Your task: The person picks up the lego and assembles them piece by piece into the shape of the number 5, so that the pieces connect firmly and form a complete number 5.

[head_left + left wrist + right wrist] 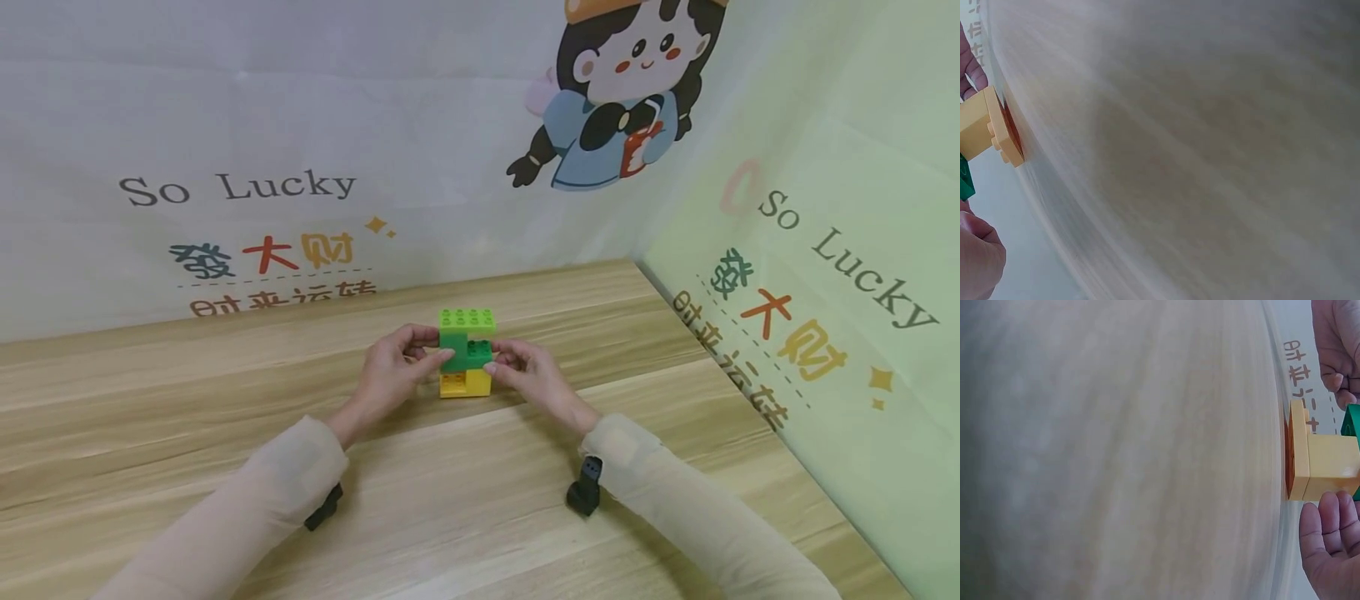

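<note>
A small stack of toy building blocks stands upright between the two hands in the head view. Its bottom is a flat yellow block (1298, 453) right at the table surface, with a taller yellow block (478, 382) on its right half. Above them sits a green block (454, 350), tall on the left and low with bare studs on the right. A flat lime-green block (467, 320) caps the left side and overhangs to the right. The left hand (393, 362) pinches the green block's left side, thumb in front. From the right, the right hand (534, 375) pinches the green block's right end.
The wood-grain table (420, 500) reaches back to a white printed cloth (450, 208) behind it. Another printed cloth (840, 250) runs along the right edge. Dark wrist cameras (585, 487) hang below both sleeves.
</note>
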Demonstrator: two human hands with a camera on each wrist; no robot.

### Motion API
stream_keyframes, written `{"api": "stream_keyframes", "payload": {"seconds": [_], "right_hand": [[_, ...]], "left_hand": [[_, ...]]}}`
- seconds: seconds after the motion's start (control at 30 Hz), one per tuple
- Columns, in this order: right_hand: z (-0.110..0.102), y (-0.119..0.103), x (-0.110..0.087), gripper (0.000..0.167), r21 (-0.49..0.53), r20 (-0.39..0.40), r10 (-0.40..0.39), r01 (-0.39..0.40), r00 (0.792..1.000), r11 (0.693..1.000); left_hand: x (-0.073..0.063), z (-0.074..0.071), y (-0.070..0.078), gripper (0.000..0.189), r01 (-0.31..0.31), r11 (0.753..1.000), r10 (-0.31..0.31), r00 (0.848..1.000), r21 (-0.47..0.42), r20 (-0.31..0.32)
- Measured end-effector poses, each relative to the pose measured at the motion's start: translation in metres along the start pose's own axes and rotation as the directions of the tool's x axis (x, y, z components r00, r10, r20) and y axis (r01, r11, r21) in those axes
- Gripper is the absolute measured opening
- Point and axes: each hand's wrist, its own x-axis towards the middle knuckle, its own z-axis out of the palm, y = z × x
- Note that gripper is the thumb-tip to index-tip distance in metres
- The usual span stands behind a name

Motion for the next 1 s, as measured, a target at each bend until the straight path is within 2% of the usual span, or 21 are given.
{"api": "stream_keyframes", "payload": {"seconds": [0.17,0.43,0.77,1.0], "right_hand": [[0.001,0.000,0.005,0.036,0.000,-0.003,0.014,-0.014,1.000,1.000],[0.002,-0.001,0.009,0.036,0.025,-0.006,0.017,-0.017,1.000,1.000],[0.006,-0.006,0.012,0.028,-0.020,-0.072,0.017,-0.018,0.997,1.000],[0.010,-0.002,0.018,0.024,-0.037,-0.110,0.042,-0.047,0.993,0.998]], "left_hand": [[0.004,0.001,0.000,0.039,0.026,0.999,-0.027,1.000,-0.020,-0.014],[0.010,0.003,0.000,0.039,0.011,1.000,-0.012,0.998,-0.014,-0.057],[0.017,0.005,0.001,0.039,0.018,1.000,-0.017,0.997,0.011,-0.080],[0.021,0.008,0.001,0.039,0.063,0.998,-0.061,0.995,0.022,-0.085]]}}
